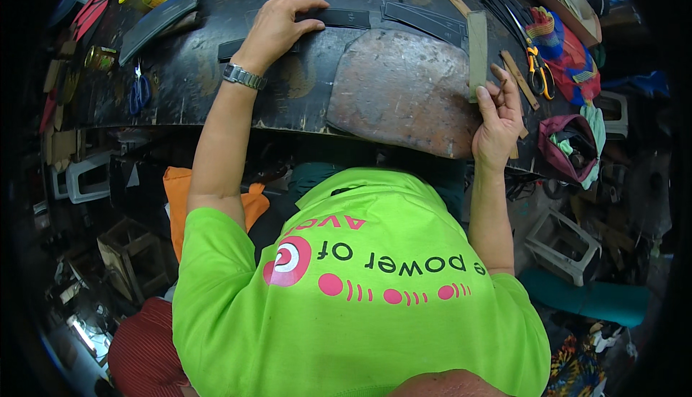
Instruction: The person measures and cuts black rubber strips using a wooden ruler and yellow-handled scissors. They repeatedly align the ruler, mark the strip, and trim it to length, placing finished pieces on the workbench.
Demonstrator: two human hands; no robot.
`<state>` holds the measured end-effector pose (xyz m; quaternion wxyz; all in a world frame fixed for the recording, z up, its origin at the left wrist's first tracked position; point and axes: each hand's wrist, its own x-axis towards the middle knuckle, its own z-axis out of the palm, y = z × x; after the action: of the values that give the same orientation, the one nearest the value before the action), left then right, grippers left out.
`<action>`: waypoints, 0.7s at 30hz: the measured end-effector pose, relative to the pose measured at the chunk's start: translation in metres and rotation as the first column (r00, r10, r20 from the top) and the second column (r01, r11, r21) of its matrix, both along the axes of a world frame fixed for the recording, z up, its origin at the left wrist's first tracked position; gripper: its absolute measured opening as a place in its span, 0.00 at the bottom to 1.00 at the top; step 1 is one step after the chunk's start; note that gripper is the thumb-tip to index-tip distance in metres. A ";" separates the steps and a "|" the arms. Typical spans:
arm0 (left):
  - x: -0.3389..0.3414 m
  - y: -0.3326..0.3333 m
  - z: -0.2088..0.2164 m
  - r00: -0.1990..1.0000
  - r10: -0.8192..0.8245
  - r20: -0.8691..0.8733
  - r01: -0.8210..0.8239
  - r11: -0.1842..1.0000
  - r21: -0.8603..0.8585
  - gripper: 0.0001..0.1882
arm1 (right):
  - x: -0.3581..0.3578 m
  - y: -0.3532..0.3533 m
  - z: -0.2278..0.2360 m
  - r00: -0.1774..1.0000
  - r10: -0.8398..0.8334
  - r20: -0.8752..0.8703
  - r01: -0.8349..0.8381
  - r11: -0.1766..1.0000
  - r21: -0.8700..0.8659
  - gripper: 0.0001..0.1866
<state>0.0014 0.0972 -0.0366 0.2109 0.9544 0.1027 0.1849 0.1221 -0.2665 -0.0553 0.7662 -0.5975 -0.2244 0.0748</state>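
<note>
Olive strip (476, 51) in right grip (497, 127), maroon bag (550, 146), dark contents (579, 145)

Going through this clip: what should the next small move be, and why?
Probably the right hand should ease the grey-green strip left, onto the brown board: it holds the strip near its lower end, beside the board's right edge, so that broad surface is close by.

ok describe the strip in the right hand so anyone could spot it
On the dark table lies a big brown board. At its right edge, the right hand holds the strip. Its olive green stands out from nearby black strips and tan sticks.
</note>
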 end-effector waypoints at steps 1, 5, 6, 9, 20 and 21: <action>-0.001 -0.001 -0.002 0.999 -0.003 0.037 0.002 1.000 0.018 0.16 | 0.000 0.000 0.000 1.000 0.004 -0.005 -0.004 1.000 -0.002 0.22; -0.001 0.000 -0.001 0.967 -0.091 0.236 0.009 0.945 0.327 0.13 | 0.001 0.000 -0.003 0.998 -0.009 -0.055 0.008 1.000 -0.013 0.17; -0.001 0.001 0.004 0.967 -0.115 0.229 0.044 0.954 0.295 0.12 | 0.001 -0.001 -0.004 0.999 -0.002 -0.052 0.002 1.000 -0.006 0.16; -0.004 -0.011 0.021 0.987 -0.089 0.135 0.096 0.994 -0.046 0.11 | 0.002 -0.003 -0.005 0.998 -0.011 -0.064 0.011 1.000 0.008 0.14; 0.007 -0.123 0.019 0.949 -0.310 0.059 0.315 0.942 -0.115 0.12 | 0.000 0.000 0.002 0.999 -0.032 -0.043 0.030 0.999 -0.029 0.11; 0.006 -0.126 0.016 0.956 -0.270 0.115 0.273 0.962 -0.011 0.13 | 0.000 0.001 0.002 0.999 -0.022 -0.026 0.021 0.999 -0.039 0.10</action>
<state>0.0069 -0.0289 -0.0204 0.2524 0.9446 -0.0386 0.2062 0.1219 -0.2659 -0.0535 0.7579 -0.6137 -0.2066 0.0789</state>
